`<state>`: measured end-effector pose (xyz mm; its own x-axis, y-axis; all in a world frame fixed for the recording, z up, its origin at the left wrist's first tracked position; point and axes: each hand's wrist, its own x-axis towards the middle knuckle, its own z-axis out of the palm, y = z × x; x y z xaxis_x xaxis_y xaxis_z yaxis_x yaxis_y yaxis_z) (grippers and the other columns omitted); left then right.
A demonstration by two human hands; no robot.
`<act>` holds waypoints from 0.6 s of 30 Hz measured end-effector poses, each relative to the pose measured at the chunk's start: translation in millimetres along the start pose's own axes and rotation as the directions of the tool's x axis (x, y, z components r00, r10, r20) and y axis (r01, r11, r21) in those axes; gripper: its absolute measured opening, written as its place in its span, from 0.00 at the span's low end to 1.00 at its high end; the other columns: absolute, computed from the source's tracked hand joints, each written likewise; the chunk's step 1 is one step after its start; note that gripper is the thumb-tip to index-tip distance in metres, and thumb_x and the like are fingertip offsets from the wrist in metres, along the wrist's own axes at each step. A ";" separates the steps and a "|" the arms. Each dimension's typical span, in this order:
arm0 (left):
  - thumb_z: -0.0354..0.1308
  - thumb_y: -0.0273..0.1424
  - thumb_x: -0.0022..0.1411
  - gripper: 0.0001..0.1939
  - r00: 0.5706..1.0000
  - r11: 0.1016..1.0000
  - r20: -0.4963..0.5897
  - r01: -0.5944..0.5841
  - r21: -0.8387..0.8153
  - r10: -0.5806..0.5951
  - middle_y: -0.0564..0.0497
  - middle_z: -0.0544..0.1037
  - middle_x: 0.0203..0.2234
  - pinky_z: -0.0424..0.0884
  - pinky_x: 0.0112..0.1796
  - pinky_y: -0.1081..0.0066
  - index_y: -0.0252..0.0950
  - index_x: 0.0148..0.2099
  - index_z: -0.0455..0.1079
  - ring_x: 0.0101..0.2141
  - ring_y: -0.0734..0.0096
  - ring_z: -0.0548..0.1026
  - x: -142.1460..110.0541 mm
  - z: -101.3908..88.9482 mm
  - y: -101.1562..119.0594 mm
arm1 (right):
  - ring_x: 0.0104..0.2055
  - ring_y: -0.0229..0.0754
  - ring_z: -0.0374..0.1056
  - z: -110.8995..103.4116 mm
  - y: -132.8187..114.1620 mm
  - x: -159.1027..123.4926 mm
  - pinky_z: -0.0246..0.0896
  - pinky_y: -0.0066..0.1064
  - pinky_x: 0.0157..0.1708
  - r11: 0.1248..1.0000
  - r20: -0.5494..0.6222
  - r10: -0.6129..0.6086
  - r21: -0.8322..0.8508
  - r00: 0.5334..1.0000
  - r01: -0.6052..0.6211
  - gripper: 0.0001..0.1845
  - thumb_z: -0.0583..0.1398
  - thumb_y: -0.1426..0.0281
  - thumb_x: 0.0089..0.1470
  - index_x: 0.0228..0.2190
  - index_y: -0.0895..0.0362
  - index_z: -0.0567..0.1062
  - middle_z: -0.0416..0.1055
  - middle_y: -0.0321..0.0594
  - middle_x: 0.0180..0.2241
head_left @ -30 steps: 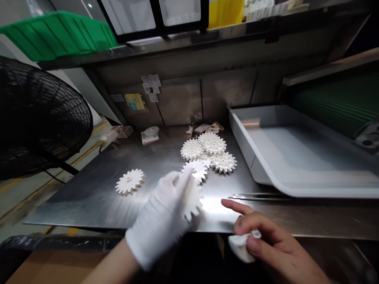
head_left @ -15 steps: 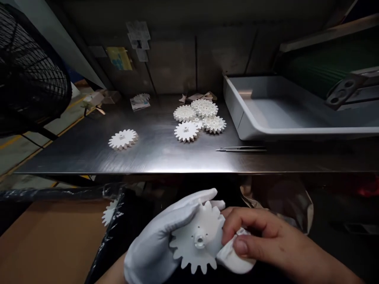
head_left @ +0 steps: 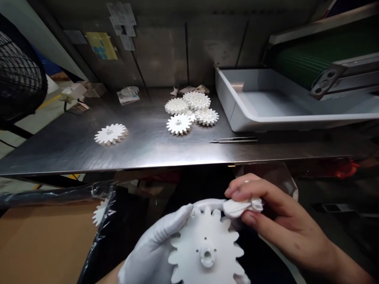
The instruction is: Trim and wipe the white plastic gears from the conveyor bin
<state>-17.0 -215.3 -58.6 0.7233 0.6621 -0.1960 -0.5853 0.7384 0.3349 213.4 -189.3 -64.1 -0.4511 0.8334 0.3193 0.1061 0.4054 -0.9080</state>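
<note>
A large white gear (head_left: 204, 240) with a small raised hub faces me below the table edge. My left hand (head_left: 154, 244), in a white glove, is closed round its left and upper rim. My right hand (head_left: 275, 213) is bare and pinches a crumpled white cloth (head_left: 239, 207) at the gear's upper right teeth; whether the cloth touches them I cannot tell. On the metal table (head_left: 142, 146) several more white gears (head_left: 179, 124) lie in a cluster, and a single gear (head_left: 111, 134) sits to the left.
Tweezers (head_left: 233, 140) lie near the table's front edge. A grey tray (head_left: 254, 120) stands at the right, beside a green conveyor belt (head_left: 304, 55). At the lower left is a plastic-lined cardboard box (head_left: 44, 236) with a gear (head_left: 100, 212) at its edge. A black fan (head_left: 22, 71) stands far left.
My right hand has moved the cloth up from the gear's lower right to its upper right. The held gear has come closer to me, and the whole view has shifted slightly.
</note>
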 end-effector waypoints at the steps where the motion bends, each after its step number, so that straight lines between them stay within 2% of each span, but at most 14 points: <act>1: 0.38 0.36 0.72 0.26 1.000 1.000 -0.009 0.009 0.002 -0.009 0.35 0.77 0.49 0.64 0.54 0.54 0.30 0.59 0.70 0.53 0.49 0.73 -0.1 -0.2 -0.2 | 0.49 0.45 0.68 -0.1 0.4 0.5 0.68 0.34 0.46 1.000 0.022 -0.010 -0.001 1.000 0.010 0.18 0.57 0.81 0.60 0.48 0.50 0.71 0.70 0.41 0.46; 5: 0.46 0.31 0.68 0.22 0.998 0.997 -0.009 0.062 0.040 -0.062 0.38 0.79 0.45 0.65 0.52 0.57 0.32 0.61 0.68 0.50 0.51 0.75 -3.1 0.0 -0.8 | 0.45 0.44 0.68 -2.5 3.7 2.6 0.66 0.37 0.45 0.995 0.127 -0.089 0.045 0.988 0.083 0.20 0.55 0.84 0.59 0.47 0.53 0.71 0.71 0.41 0.43; 8: 0.54 0.27 0.62 0.24 0.995 0.983 -0.024 0.094 0.157 -0.092 0.39 0.79 0.43 0.67 0.49 0.59 0.31 0.60 0.68 0.47 0.52 0.77 -3.9 1.1 1.1 | 0.43 0.44 0.68 -4.5 0.2 5.2 0.66 0.38 0.43 0.986 0.219 -0.163 0.073 0.962 0.150 0.20 0.54 0.84 0.57 0.49 0.56 0.71 0.72 0.43 0.42; 11: 0.61 0.28 0.56 0.24 0.992 0.964 -0.087 0.106 0.245 -0.087 0.42 0.80 0.40 0.68 0.48 0.60 0.30 0.56 0.72 0.43 0.54 0.77 0.3 2.3 5.9 | 0.44 0.46 0.66 -4.3 -9.6 8.4 0.66 0.39 0.44 0.963 0.302 -0.241 -0.044 0.922 0.266 0.17 0.54 0.82 0.60 0.50 0.62 0.71 0.71 0.48 0.43; 14: 0.63 0.31 0.58 0.21 0.987 0.959 -0.131 0.123 0.254 -0.092 0.44 0.79 0.42 0.70 0.46 0.60 0.32 0.53 0.72 0.41 0.60 0.77 7.4 3.6 11.0 | 0.46 0.48 0.65 -5.9 -15.0 11.7 0.66 0.38 0.47 0.910 0.369 -0.294 -0.175 0.882 0.377 0.12 0.54 0.78 0.66 0.48 0.66 0.72 0.72 0.51 0.42; 16: 0.64 0.33 0.57 0.21 0.983 0.959 -0.149 0.140 0.245 -0.105 0.44 0.79 0.42 0.70 0.44 0.61 0.32 0.52 0.72 0.41 0.61 0.76 12.0 5.0 13.9 | 0.46 0.47 0.66 -10.0 -11.5 14.0 0.66 0.38 0.47 0.905 0.375 -0.308 -0.169 0.874 0.391 0.12 0.52 0.76 0.68 0.48 0.66 0.72 0.73 0.52 0.42; 18: 0.65 0.32 0.53 0.23 0.978 0.962 -0.175 0.153 0.225 -0.115 0.44 0.79 0.40 0.70 0.43 0.64 0.30 0.50 0.73 0.42 0.59 0.76 16.0 6.9 16.3 | 0.46 0.46 0.66 -14.7 -3.9 17.0 0.66 0.39 0.47 0.926 0.357 -0.293 -0.125 0.887 0.357 0.14 0.50 0.77 0.68 0.49 0.65 0.71 0.72 0.51 0.44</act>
<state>-12.5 -193.6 -49.9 0.7104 0.5849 -0.3914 -0.3698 0.7834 0.4995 218.3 -171.2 -51.2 -0.7476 0.4859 0.4527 0.0483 0.7196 -0.6927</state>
